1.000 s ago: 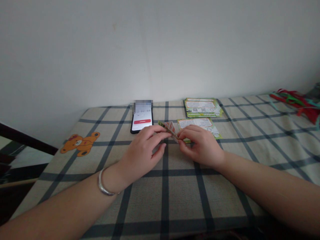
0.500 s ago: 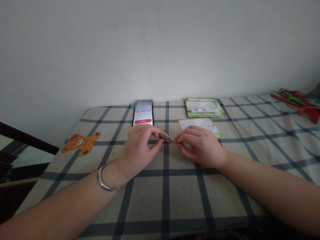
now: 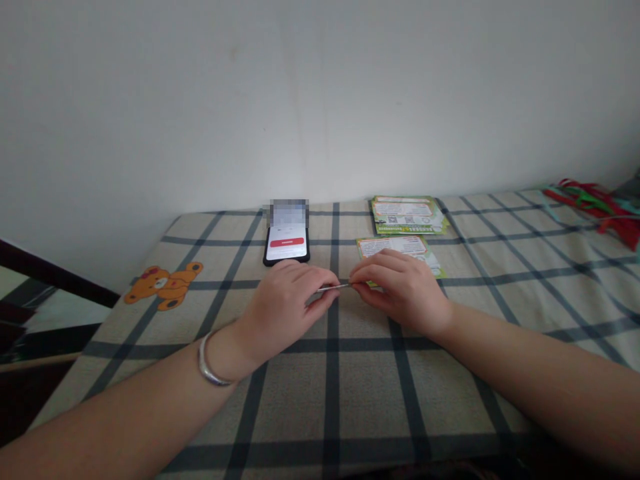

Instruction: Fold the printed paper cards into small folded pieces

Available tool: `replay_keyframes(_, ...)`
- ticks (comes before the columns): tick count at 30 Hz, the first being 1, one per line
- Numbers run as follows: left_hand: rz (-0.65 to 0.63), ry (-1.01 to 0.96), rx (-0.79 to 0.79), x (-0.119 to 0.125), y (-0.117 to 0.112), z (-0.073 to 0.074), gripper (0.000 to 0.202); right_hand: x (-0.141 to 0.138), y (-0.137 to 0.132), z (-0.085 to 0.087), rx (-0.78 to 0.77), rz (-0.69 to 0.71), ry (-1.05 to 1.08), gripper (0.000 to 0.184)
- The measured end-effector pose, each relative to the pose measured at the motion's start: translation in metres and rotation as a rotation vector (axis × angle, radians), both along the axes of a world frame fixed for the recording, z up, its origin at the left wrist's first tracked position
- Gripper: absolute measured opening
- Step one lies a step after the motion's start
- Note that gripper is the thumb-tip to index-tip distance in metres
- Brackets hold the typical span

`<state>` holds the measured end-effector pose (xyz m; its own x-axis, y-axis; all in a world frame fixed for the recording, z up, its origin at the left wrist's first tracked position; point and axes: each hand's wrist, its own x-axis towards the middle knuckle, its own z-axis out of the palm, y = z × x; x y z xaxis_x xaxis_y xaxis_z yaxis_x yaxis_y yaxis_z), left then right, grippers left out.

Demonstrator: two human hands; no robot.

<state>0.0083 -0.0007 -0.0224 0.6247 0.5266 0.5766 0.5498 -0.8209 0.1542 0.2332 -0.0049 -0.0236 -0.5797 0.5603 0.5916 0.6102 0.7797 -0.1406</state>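
Thin piece, likely folded paper [image 3: 336,287], shows edge-on above the middle of the desk [image 3: 300,400], bridging the gap between both hands. Left hand [image 3: 295,293] pinches its left end, thumb below, fingers above; right hand [image 3: 405,290] pinches its right end at the fingertips. Progress: piece looks mid-handling, not set down; edge-on, its folds are hidden, so how much is done or left cannot be told. Just beyond the right hand, a printed card [image 3: 395,245] lies flat, partly covered; behind it, near the back edge, a stack of similar cards [image 3: 407,213], flat, apparently unworked. Phone [image 3: 287,253] beyond the left hand, bear figure [image 3: 165,285] by the left edge, red strips [image 3: 620,227] toward the back right corner.
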Motion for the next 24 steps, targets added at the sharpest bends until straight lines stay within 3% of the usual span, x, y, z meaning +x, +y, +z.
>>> replay_keyframes(13, 0.047, 0.009, 0.055, 0.0005, -0.0048, -0.0011, 0.005, -0.001, -0.0016, 0.0016, 0.04, 0.008, 0.021, 0.011)
replay_keyframes(17, 0.075, -0.054, -0.075, 0.001, -0.007, 0.0014, 0.005, -0.0023, -0.0022, 0.001, 0.053, -0.014, 0.055, 0.009)
replay_keyframes(24, 0.086, -0.278, -0.517, 0.0037, -0.0101, 0.003, 0.002, -0.0022, -0.0021, 0.0038, 0.083, 0.04, 0.153, 0.003)
